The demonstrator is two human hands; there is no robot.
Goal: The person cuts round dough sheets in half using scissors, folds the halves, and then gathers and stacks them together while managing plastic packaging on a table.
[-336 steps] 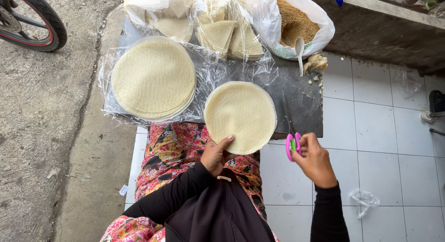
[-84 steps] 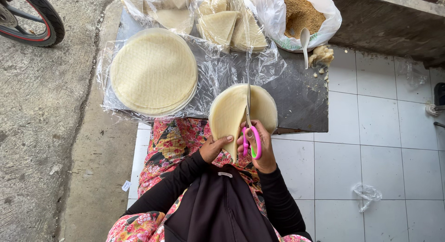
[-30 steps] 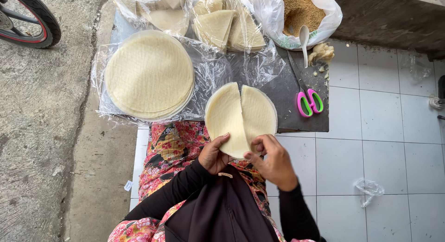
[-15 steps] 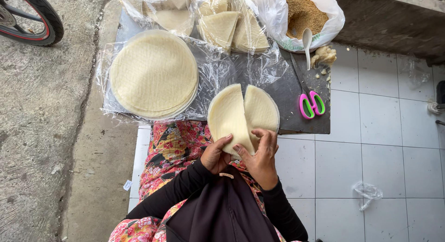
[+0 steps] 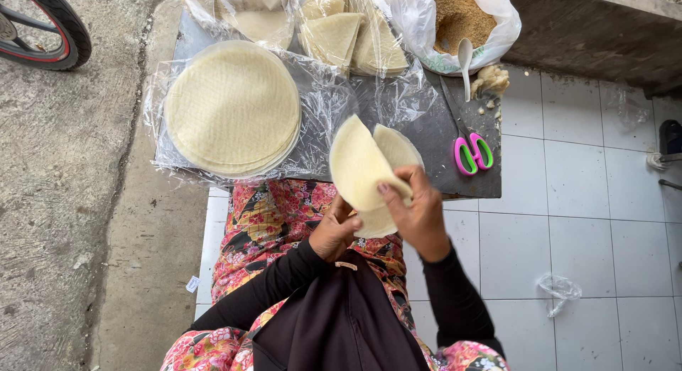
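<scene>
Both your hands grip cut halves of a thin round wrapper, lifted just off the board.

Your right hand pinches the upper half wrapper at centre frame; your left hand pinches the stack from below. You look to be mid-separation, so the next move calls for a gentle peel without tearing. The pink-handled scissors lie right of centre, the uncut wrapper stack upper left.

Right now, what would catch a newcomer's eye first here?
Probably the two pale half-round wrapper pieces held up in the middle, pinched by the right hand with the left hand under them. Next, the big round stack of wrappers on clear plastic at the left of the dark board. The pink-handled scissors lie on its right side.
</scene>
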